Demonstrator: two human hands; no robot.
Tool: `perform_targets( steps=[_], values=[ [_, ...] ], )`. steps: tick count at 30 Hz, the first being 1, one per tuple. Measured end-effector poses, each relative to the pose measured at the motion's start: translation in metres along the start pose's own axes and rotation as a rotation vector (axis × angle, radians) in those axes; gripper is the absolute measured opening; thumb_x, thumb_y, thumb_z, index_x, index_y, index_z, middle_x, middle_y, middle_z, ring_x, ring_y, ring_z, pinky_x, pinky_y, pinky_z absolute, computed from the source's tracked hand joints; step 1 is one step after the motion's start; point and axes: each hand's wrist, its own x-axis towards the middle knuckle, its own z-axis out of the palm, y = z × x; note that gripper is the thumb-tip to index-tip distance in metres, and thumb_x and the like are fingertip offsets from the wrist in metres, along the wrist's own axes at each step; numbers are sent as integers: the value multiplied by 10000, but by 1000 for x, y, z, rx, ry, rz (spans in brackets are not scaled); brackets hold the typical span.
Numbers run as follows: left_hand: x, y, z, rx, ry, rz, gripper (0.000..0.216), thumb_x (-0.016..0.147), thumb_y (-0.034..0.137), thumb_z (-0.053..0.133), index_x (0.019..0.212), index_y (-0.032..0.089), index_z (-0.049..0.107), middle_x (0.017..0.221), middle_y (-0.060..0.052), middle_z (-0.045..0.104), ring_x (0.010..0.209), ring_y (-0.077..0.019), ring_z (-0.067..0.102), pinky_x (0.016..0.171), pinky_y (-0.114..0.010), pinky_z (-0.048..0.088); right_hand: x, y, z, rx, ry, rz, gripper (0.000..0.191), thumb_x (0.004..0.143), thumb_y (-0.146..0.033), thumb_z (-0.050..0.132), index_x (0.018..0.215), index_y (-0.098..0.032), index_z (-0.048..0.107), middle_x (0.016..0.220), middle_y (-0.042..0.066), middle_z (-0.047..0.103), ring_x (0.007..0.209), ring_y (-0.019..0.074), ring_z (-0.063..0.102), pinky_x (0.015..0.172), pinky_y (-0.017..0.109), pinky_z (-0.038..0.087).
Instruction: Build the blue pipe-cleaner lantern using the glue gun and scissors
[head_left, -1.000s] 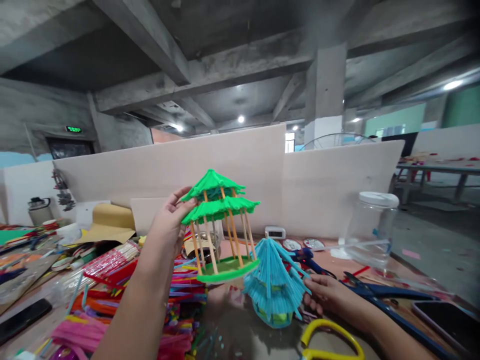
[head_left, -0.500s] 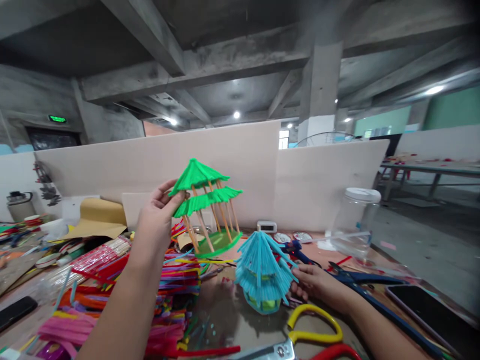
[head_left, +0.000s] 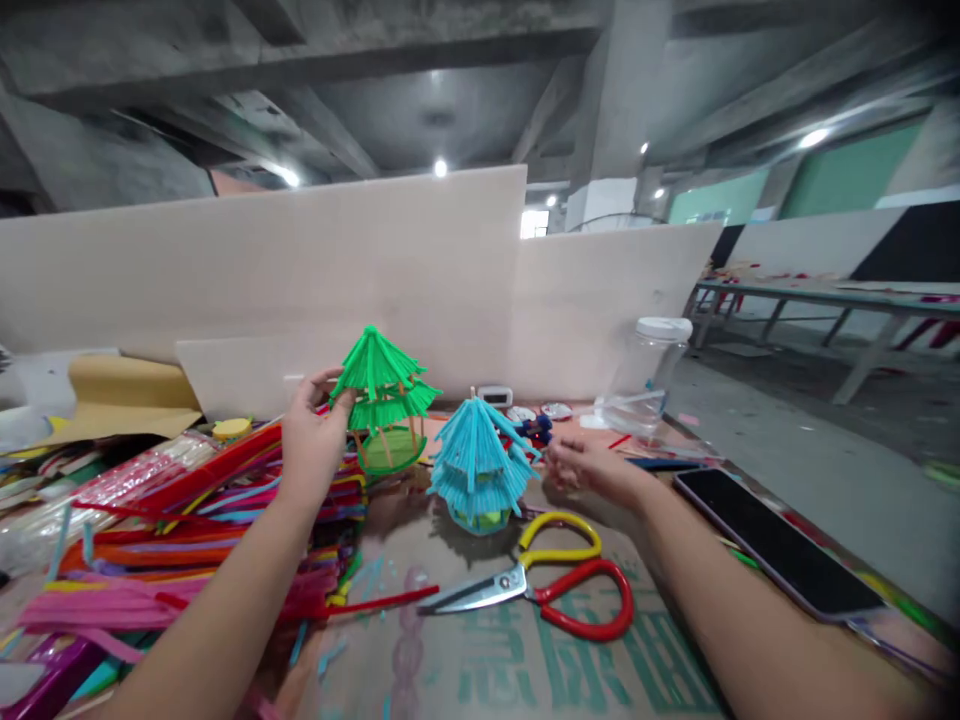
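Note:
My left hand (head_left: 319,425) is closed on a green pavilion model (head_left: 382,385) of fuzzy pipe cleaners, gripping the left edge of its two-tiered roof. Thin wooden sticks hold the roof above a green oval base. To its right a blue pavilion model (head_left: 480,460), also two-tiered, stands upright on the work surface. Close beside its right roof edge, my right hand (head_left: 581,468) has curled fingers; whether they touch the roof or pinch something small cannot be made out. Scissors (head_left: 510,582) with one yellow and one red handle lie in front of the blue model.
Bundles of coloured pipe cleaners (head_left: 202,560) cover the left side. A phone (head_left: 780,540) lies at right, a lidded clear jar (head_left: 651,375) behind it. A small digital display (head_left: 495,397) and a dark blue tool (head_left: 534,428) sit behind the blue model, before a pale partition (head_left: 337,270).
The view has tilted down and shifted right, showing more of the scissors. The green model has gone from tilted to nearly upright and looks farther away. My right hand stays beside the blue model.

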Motion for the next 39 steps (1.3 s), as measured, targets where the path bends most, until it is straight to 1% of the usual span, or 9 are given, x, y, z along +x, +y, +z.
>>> perform_targets(
  steps=[2, 4, 7, 12, 18, 25, 31, 35, 39],
  values=[
    [-4, 1, -6, -7, 8, 1, 371, 783, 337, 646, 1120, 198, 575, 979, -50, 642, 917, -172, 615, 765, -248, 490, -7, -15, -4, -83, -26, 5, 287, 709, -396, 753, 752, -151, 610, 683, -4, 610, 629, 109, 550, 628, 240, 432],
    [-7, 6, -12, -10, 8, -5, 370, 776, 346, 656, 1113, 212, 583, 970, -34, 641, 882, -161, 613, 735, -234, 488, -12, -26, -1, -442, -159, -13, 291, 727, -423, 719, 805, -146, 678, 759, 21, 650, 705, 148, 580, 666, 265, 445],
    [-12, 20, -21, -52, -18, 0, 362, 775, 337, 673, 1108, 218, 595, 933, -14, 630, 855, -152, 604, 703, -225, 485, -16, -28, 15, -547, -200, -33, 336, 708, -403, 728, 935, -156, 704, 909, 39, 688, 860, 200, 615, 748, 284, 462],
    [-24, 31, -34, -96, -42, 0, 369, 793, 321, 676, 1133, 209, 588, 925, -5, 632, 799, -133, 592, 682, -234, 479, -14, -7, 47, -562, -113, -62, 300, 715, -391, 709, 901, -161, 658, 795, 17, 674, 723, 174, 623, 650, 267, 481],
    [-33, 18, -36, -111, -61, -25, 347, 766, 299, 688, 1086, 194, 607, 886, -2, 627, 773, -124, 596, 682, -220, 464, -14, 8, 72, -536, 24, -101, 136, 779, -311, 612, 784, -175, 615, 726, 14, 664, 666, 169, 625, 610, 258, 477],
    [-46, 15, -33, -96, -92, -39, 351, 765, 314, 662, 1091, 203, 593, 944, -25, 650, 862, -161, 618, 731, -236, 479, -48, 16, 39, -476, 172, -70, 175, 735, -328, 637, 691, -174, 568, 595, 18, 633, 563, 165, 588, 584, 290, 478],
    [-68, 5, -7, -40, -154, 32, 295, 807, 303, 597, 1076, 186, 569, 996, -47, 616, 951, -177, 598, 860, -278, 461, -66, 17, 27, -392, 159, -72, 357, 773, -519, 605, 744, -163, 599, 732, 70, 675, 666, 194, 640, 680, 344, 517],
    [-79, -10, 4, -36, -230, -9, 286, 815, 318, 585, 1067, 187, 554, 976, -54, 608, 937, -187, 591, 869, -303, 461, -55, 18, 38, -400, 147, -69, 225, 719, -378, 674, 722, -162, 610, 707, 55, 676, 674, 205, 647, 701, 357, 522],
    [-82, -19, 1, -50, -290, -17, 317, 818, 324, 584, 1102, 197, 524, 969, -47, 597, 930, -188, 585, 860, -304, 462, -42, 24, 47, -387, 184, -45, 73, 716, -217, 577, 775, -176, 587, 743, 30, 688, 673, 190, 660, 655, 315, 530]
  ],
)
